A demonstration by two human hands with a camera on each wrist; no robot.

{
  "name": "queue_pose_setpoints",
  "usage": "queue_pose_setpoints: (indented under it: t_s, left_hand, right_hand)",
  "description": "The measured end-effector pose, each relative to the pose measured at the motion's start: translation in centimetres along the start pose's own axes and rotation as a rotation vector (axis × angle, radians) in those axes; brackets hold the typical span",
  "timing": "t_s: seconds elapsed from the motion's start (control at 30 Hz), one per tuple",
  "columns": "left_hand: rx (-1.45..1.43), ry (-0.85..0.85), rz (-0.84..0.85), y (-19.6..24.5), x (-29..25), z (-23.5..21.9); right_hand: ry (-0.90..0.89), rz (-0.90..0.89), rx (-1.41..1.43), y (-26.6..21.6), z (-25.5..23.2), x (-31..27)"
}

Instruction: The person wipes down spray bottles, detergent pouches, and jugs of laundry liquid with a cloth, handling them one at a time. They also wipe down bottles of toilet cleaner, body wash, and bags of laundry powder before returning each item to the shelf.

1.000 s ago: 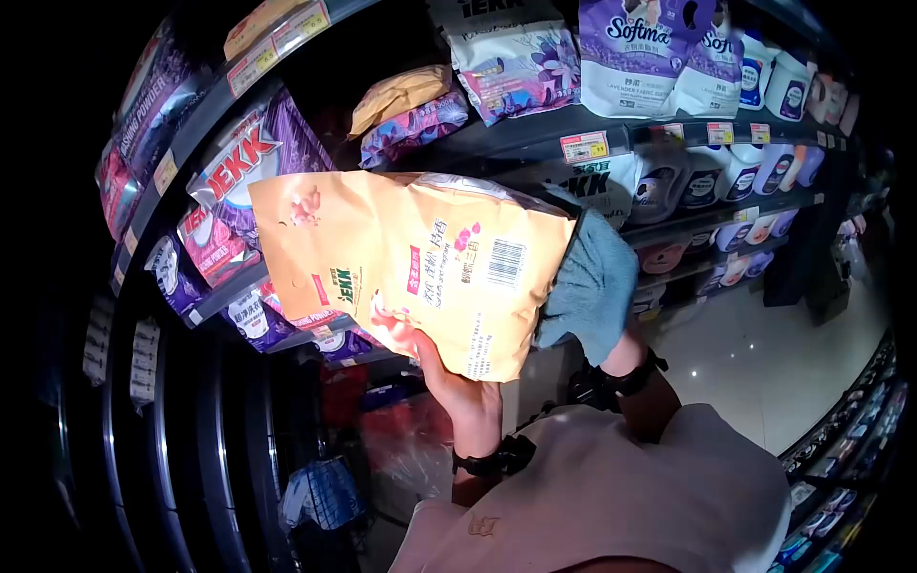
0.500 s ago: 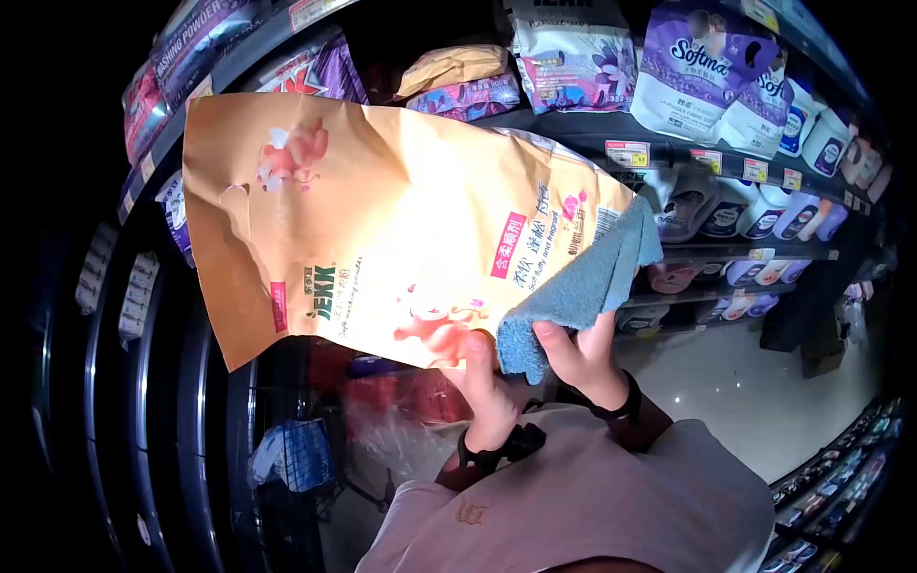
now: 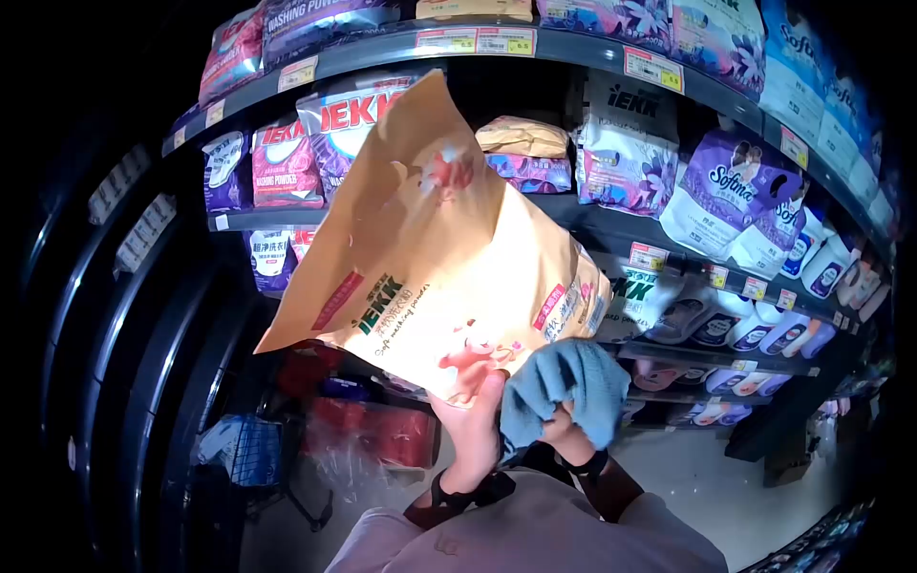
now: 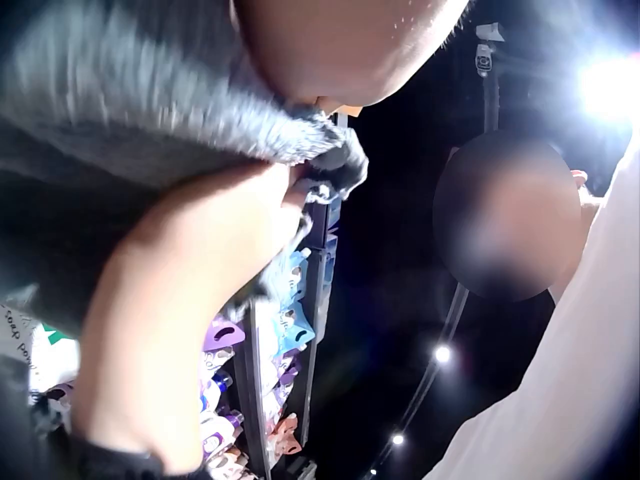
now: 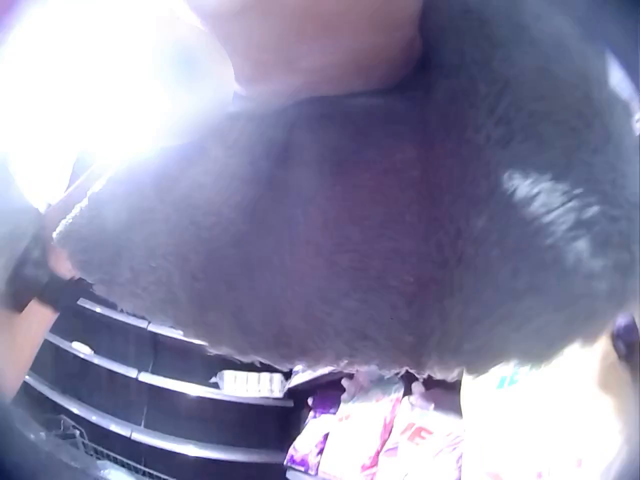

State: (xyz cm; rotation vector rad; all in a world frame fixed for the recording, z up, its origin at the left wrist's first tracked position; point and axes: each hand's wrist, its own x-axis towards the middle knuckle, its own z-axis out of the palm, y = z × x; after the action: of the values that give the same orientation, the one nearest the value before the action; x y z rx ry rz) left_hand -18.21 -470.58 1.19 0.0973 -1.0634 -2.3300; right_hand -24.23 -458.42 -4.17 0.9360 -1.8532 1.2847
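Note:
An orange JEKK washing powder bag [image 3: 420,277] is tilted in front of the shelves, its upper corner pointing up. The left hand [image 3: 472,435] grips its lower edge, thumb over the printed front; the fingers behind are hidden. Beside it, the right hand [image 3: 569,441] holds a blue-grey cloth [image 3: 583,382] bunched near the bag's lower right end. The cloth [image 4: 120,130] fills much of the left wrist view, with the right hand [image 4: 190,300] across it. In the right wrist view the cloth [image 5: 330,230] hides most of the bag.
Curved shelves [image 3: 382,59] hold washing powder bags [image 3: 287,162], purple Softma pouches [image 3: 731,196] and bottles [image 3: 731,320]. Dark shelving [image 3: 143,353] stands at the left. Below are a blue wire basket [image 3: 253,449] and a red package [image 3: 373,432] with clear plastic.
The bag has turned so its upper corner points up, and its lower part has moved down. The cloth has bunched around the right hand and shifted lower. The head view shows more upper shelf.

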Motion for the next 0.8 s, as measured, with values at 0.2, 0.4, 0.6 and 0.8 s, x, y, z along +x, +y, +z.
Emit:
queue_pose_setpoints:
  t_s: [0.2,0.4,0.6,0.8]
  left_hand:
    - [0.021,0.019,0.034,0.6,0.5,0.6]
    - [-0.076,-0.07,-0.045,2.1,2.3,-1.6]
    - [-0.472,-0.199,-0.36,-1.2,4.3,-4.6]
    - [-0.109,-0.13,-0.531,-3.8,2.7,-1.8]
  right_hand:
    - [-0.089,-0.131,-0.343,-3.2,-1.5,7.7]
    - [-0.125,-0.264,-0.381,-1.3,-2.5,5.4]
    - [0.217,0.568,1.226,0.2,-5.6,2.9]
    - [-0.055,0.365,0.584,-4.1,-2.6,-0.1]
